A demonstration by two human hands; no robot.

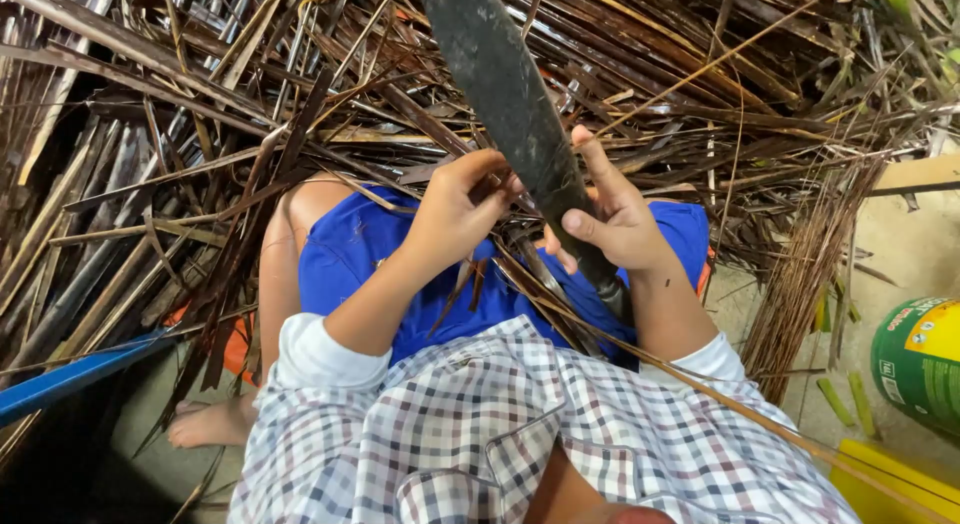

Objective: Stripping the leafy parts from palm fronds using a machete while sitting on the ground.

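A long dark knife blade [510, 94] points up and away from my lap, its handle end down by my right forearm. My right hand [612, 219] grips the blade's lower part, thumb raised beside it. My left hand [455, 209] pinches a thin brown leaf strip [640, 359] against the blade's edge; the strip trails down to the right across my checked shirt [520, 434]. Blue shorts [350, 254] cover my lap, and my bare foot [210, 424] rests on the floor at lower left.
A deep pile of dry brown palm leaves and midribs [180, 134] fills the ground ahead and to the left. A bundle of thin sticks [800, 274] lies at right. A green can [918, 359] and a yellow object [900, 479] stand at lower right. A blue bar [70, 379] lies at left.
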